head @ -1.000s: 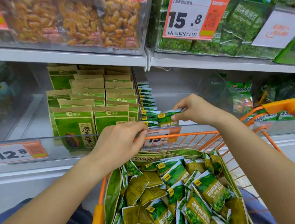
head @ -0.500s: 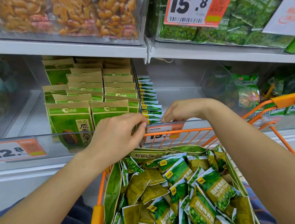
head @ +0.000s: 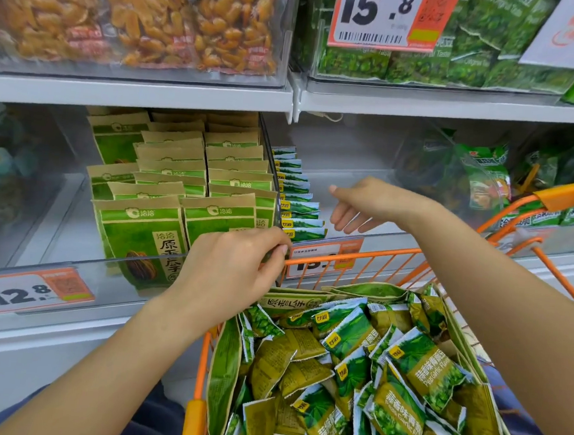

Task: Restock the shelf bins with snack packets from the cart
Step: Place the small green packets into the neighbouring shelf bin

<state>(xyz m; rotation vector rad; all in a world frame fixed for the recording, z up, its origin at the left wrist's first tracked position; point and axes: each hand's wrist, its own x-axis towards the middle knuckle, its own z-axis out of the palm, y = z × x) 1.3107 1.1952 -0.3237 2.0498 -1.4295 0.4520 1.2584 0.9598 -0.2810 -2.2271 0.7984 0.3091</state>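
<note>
Head view: upright snack packets (head: pixel 300 206) filed front-to-back; right hand (head: pixel 365 204) fingers loose, left hand (head: pixel 237 268) pinching bin edge (head: pixel 279 237).

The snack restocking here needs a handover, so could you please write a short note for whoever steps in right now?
Left hand: fingers curled at the front lip of the shelf bin; whether it pinches anything I cannot tell.
Right hand: open, holds nothing, hovering over the bin.
Done: a row of small green packets stands upright along the bin's left wall.
Left: most of the bin is bare; the orange cart below holds a heap of loose packets. Carry on extending the row.
</note>
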